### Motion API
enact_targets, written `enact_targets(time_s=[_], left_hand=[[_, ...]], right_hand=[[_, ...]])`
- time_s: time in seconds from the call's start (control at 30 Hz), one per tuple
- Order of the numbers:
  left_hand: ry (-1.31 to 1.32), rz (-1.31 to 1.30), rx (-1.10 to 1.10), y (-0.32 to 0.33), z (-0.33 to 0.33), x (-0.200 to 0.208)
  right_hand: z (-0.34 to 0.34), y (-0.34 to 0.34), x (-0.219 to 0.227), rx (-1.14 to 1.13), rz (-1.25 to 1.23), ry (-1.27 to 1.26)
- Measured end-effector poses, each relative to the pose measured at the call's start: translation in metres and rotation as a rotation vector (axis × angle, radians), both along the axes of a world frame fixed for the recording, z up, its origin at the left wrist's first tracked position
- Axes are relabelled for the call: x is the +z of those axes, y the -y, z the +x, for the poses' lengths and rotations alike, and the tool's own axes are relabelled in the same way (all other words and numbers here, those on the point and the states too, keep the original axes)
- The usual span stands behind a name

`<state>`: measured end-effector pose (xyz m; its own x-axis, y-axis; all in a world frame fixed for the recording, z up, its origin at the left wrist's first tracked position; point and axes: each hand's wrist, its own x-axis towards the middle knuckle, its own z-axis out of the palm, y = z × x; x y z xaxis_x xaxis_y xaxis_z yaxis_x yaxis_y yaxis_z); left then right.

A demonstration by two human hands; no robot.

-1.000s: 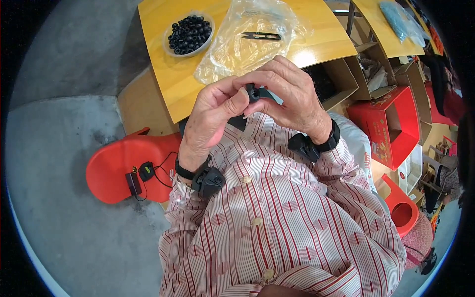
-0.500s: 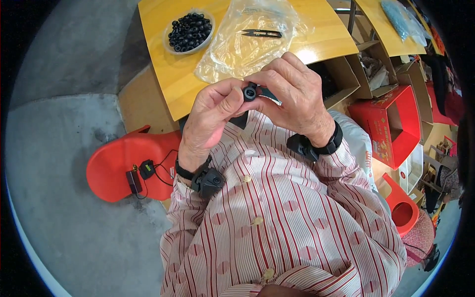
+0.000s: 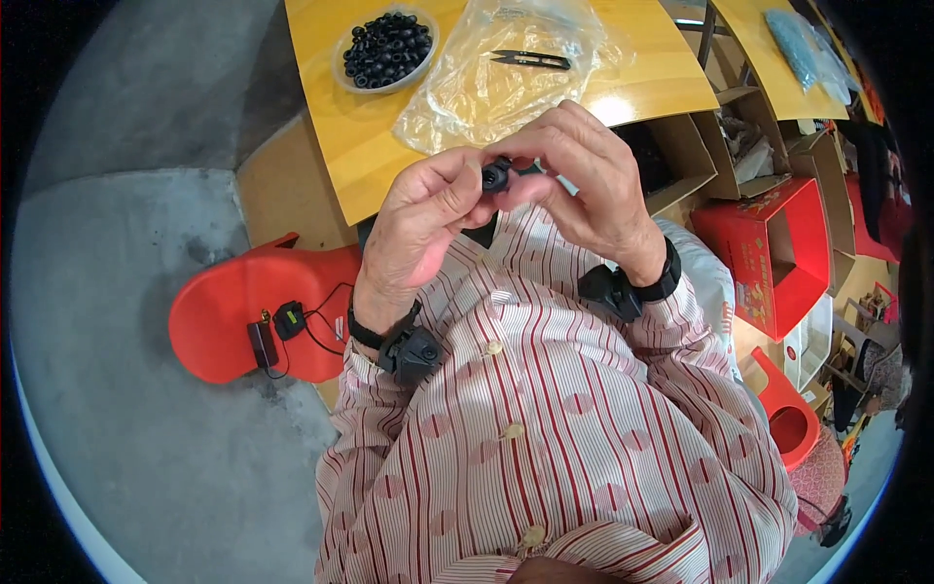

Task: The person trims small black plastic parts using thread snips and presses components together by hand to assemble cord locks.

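Note:
A small round black plastic part (image 3: 495, 177) with a hole in its end sits between the thumb and fingers of my left hand (image 3: 428, 209). My right hand (image 3: 584, 180) is closed beside it, with index finger and thumb reaching up to the part. A dark sliver of something (image 3: 531, 167) shows between those right fingers; most of it is hidden, so its kind is unclear. Both hands are raised in front of my striped shirt, at the near edge of the yellow table (image 3: 341, 175).
On the table stand a clear tub (image 3: 348, 86) of similar black parts and a clear plastic bag (image 3: 438, 122) with black thread snips (image 3: 530, 60) on it. A red chair (image 3: 209, 321) holding small electronics is at left. Cardboard boxes (image 3: 696, 156) and a red box (image 3: 744, 243) are at right.
The black part has tilted a little in my left fingers. My right thumb and fingers have shifted, and less of the dark sliver shows. The whole view has moved slightly.

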<state>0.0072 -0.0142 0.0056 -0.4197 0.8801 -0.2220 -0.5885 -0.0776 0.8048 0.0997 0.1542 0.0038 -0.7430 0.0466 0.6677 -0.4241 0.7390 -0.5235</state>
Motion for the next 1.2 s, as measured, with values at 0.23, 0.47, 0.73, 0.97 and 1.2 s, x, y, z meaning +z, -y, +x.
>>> enact_targets(time_s=[0.23,0.47,0.73,0.97,1.2], left_hand=[[-0.106,-0.057,-0.036,0.002,0.000,0.006],[-0.126,-0.058,-0.037,0.004,-0.001,0.004],[0.066,-0.011,0.024,0.003,0.001,0.000],[0.136,0.069,0.066,0.003,0.002,-0.011],[0.206,0.065,0.154,0.003,-0.007,-0.029]], right_hand=[[-0.002,-0.003,-0.007,0.055,-0.158,0.052],[-0.001,0.001,-0.006,0.053,-0.243,0.098],[-0.003,0.005,-0.008,0.060,-0.267,0.087],[-0.003,0.006,-0.019,0.032,-0.320,0.086],[-0.024,-0.036,-0.030,-0.150,-0.114,0.293]])
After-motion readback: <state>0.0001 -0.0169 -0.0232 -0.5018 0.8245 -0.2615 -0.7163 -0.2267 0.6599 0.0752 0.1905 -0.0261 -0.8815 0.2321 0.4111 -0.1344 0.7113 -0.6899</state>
